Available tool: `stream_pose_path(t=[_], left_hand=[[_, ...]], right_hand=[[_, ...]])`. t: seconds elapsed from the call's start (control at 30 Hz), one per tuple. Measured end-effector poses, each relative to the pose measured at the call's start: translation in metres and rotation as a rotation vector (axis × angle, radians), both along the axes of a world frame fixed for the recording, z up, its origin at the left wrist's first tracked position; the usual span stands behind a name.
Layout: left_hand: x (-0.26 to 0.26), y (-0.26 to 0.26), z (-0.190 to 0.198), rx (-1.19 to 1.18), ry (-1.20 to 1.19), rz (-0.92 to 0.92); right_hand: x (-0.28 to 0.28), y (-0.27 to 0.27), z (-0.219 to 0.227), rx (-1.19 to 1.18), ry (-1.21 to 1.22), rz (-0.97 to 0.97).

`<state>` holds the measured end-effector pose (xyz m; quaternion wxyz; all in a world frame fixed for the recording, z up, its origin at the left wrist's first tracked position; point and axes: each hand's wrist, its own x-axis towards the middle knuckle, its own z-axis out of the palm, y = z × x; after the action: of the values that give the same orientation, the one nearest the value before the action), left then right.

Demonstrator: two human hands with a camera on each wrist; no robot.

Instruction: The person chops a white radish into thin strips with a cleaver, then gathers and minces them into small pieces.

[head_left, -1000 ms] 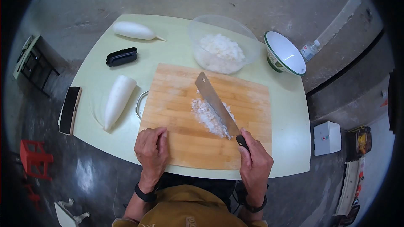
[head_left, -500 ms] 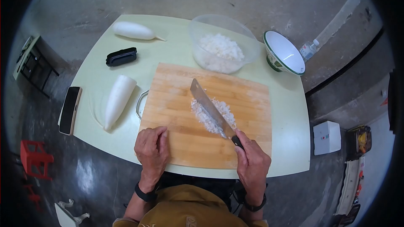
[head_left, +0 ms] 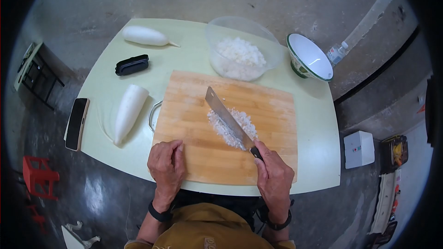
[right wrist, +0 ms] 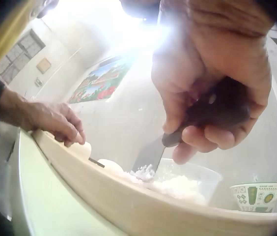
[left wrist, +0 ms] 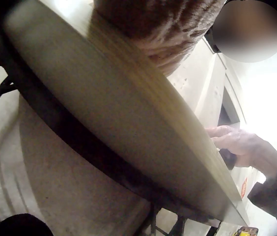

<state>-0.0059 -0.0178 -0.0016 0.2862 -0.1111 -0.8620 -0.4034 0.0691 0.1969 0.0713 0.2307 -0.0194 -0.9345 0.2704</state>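
My right hand (head_left: 276,175) grips the black handle (right wrist: 217,110) of a broad-bladed kitchen knife (head_left: 229,117). The blade slants across a heap of finely chopped white pieces (head_left: 245,121), with bits lying along both its sides and some stuck to the metal. Under them is a wooden cutting board (head_left: 194,157). At the board's near left corner rests my left hand (head_left: 167,163), its fingers loosely curled and holding nothing. In the right wrist view, the chopped bits (right wrist: 143,172) cling near the lower blade.
Behind the board stands a clear plastic bowl (head_left: 272,60) of chopped white pieces, beside a green-rimmed bowl (head_left: 311,57) and a bottle (head_left: 337,54). On the left lie a cut white radish (head_left: 130,113), a whole one (head_left: 145,36), a black case (head_left: 132,65) and a phone (head_left: 76,123).
The right hand and knife have shifted left across the heap, and more chopped pieces show on the blade's right side. The left hand has stayed in place.
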Motion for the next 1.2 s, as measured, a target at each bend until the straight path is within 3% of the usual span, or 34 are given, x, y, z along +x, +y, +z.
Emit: stream_pose_path(t=[0.37,0.53,0.77,0.83,1.2], left_hand=[[0.000,0.000,-0.002,-0.012,0.004,0.007],[0.000,0.000,-0.001,-0.001,0.005,0.002],[0.000,-0.001,-0.002,-0.001,0.010,-0.004],[-0.001,-0.001,-0.002,0.003,0.017,-0.003],[0.000,0.000,-0.001,0.013,0.001,0.004]], right_hand=[[-0.006,0.003,0.003,0.009,0.031,-0.107],[-0.006,0.001,0.011,0.087,-0.068,-0.143],[-0.004,0.001,0.009,0.035,0.007,-0.125],[-0.002,0.000,0.015,-0.026,-0.136,-0.144],[-0.004,-0.005,0.020,-0.047,-0.136,-0.090]])
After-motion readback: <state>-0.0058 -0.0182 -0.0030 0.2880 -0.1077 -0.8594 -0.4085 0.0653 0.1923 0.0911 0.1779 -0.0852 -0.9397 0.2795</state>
